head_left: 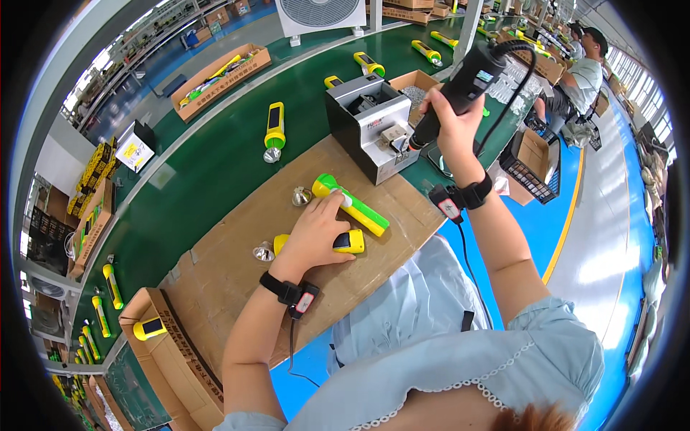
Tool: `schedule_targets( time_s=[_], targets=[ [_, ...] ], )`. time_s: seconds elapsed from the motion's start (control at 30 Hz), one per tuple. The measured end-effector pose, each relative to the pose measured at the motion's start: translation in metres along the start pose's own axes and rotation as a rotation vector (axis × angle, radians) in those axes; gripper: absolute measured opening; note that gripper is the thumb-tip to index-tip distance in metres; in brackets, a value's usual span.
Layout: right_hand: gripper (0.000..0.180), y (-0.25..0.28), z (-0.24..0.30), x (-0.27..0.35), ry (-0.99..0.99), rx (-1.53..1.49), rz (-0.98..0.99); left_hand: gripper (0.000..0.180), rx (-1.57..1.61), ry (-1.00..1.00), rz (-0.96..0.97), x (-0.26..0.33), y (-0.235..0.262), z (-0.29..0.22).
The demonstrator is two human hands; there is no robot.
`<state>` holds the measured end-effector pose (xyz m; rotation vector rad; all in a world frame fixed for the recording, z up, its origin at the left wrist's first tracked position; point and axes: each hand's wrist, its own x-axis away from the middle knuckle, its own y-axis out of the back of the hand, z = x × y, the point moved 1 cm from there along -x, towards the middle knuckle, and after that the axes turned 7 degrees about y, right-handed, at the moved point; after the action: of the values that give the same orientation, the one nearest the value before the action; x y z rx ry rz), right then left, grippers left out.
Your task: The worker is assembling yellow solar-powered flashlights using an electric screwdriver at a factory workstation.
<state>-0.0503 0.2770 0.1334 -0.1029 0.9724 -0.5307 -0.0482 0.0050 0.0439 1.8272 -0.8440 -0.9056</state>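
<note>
Printed dark lettering runs along the inner wall of the open carton at the cardboard sheet's left edge and along the outer side of the long carton across the green worktop. Smaller lettering marks the front of the screw dispenser. Each wrist strap carries a red-edged label, and the white box on the far left a yellow one.

Two flashlights lie on the cardboard sheet: a green-and-yellow flashlight toward its right corner and a yellow flashlight nearer its front edge. Two silver reflectors sit just beside their left ends. One more flashlight lies past the far edge, four others beyond the dispenser, and one in the open carton; the row at far left is too small to count.

The left hand spans both flashlights, fingertips on the green-and-yellow one, thumb along the yellow one; how firmly it grips is unclear. The right hand is wrapped around a black electric screwdriver, its tip at the dispenser's front. The dispenser bounds the sheet's far right edge; cardboard shows between both flashlights and the front edge.
</note>
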Motion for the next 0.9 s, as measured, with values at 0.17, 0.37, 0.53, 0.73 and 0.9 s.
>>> schedule_targets(
  time_s=[0.17, 0.37, 0.53, 0.73, 0.9],
  targets=[
    [0.042, -0.006, -0.021, 0.0, -0.024, -0.003, 0.054, 0.036, -0.058, -0.061, 0.02, -0.005, 0.001, -0.008],
    [0.041, -0.017, -0.022, -0.01, -0.077, 0.127, 0.124, 0.044, -0.102, 0.167, -0.041, 0.005, -0.016, -0.012],
    [0.034, -0.017, -0.008, -0.003, -0.248, 0.074, 0.169, 0.053, -0.286, 0.474, -0.244, 0.007, -0.036, -0.012],
    [0.049, -0.013, 0.028, 0.05, -0.201, -0.069, 0.169, 0.05, -0.28, 0.468, -0.202, 0.014, -0.034, -0.031],
    [0.053, -0.017, 0.068, 0.094, -0.267, -0.198, 0.183, 0.05, -0.21, 0.493, -0.069, 0.033, -0.063, -0.062]
  ],
)
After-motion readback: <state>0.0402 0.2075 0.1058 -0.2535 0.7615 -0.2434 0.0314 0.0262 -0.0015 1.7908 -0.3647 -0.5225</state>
